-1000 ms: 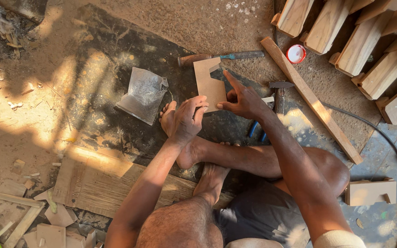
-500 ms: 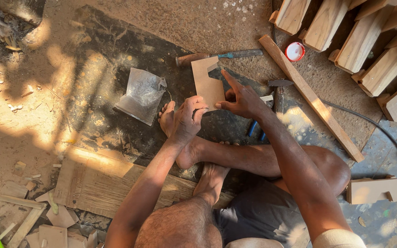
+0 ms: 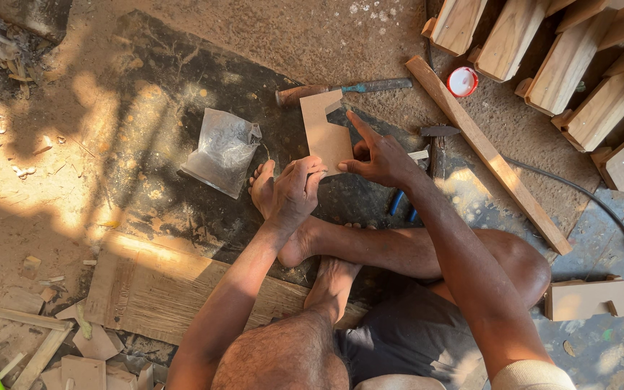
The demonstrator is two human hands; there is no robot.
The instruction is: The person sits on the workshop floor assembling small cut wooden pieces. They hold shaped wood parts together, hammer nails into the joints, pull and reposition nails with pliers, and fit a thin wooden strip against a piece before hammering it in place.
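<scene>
The flat wooden piece (image 3: 324, 133) is a pale tan panel, roughly rectangular, with a notch cut from its upper right corner. It stands on the dark patch of the floor (image 3: 182, 72), just beyond the person's bare foot (image 3: 272, 198).

One such piece is in hand. One chisel (image 3: 344, 89) with a wooden handle lies just behind it, one clear plastic bag (image 3: 223, 151) lies to its left, one long wooden strip (image 3: 485, 152) runs diagonally to its right, and one small round red-rimmed lid (image 3: 462, 81) sits near the strip's upper end. A similar notched block (image 3: 585, 299) rests well apart, by the knee.

The left hand (image 3: 296, 189) has its grip curled together at the piece's lower left edge, touching it. The right hand (image 3: 380, 157) pinches the lower right edge between thumb and bent fingers, its forefinger stretched up beside the piece towards the notch. The piece thus rises from between the two hands, most of it above both grips.
</scene>
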